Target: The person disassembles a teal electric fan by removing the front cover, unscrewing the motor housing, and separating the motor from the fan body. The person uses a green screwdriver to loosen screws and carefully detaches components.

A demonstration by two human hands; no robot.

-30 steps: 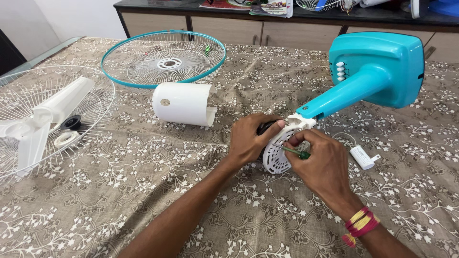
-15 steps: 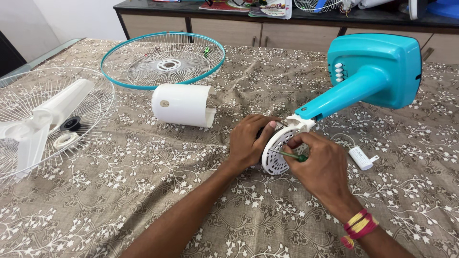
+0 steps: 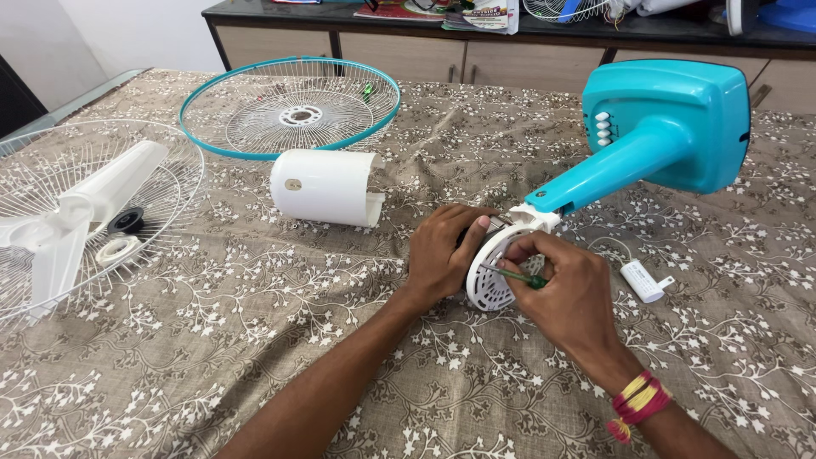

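A teal table-fan stand (image 3: 671, 127) lies on its side on the patterned tablecloth (image 3: 212, 340), its neck reaching down to a motor with a round white perforated plate (image 3: 486, 287). My left hand (image 3: 442, 251) grips the dark motor body behind that plate. My right hand (image 3: 561, 293) holds a small green-handled screwdriver (image 3: 518, 276), its tip against the plate's face. A red and yellow thread band circles my right wrist.
A white cylindrical motor cover (image 3: 325, 186) lies left of my hands. A teal-rimmed wire guard (image 3: 291, 104) sits behind it. At the far left, a white wire guard (image 3: 174, 183) holds white fan blades (image 3: 76, 212) and small caps. A small white block (image 3: 643, 280) lies at the right.
My right hand has shifted slightly on the screwdriver, and the white plate has turned a little. My left hand stays on the motor.
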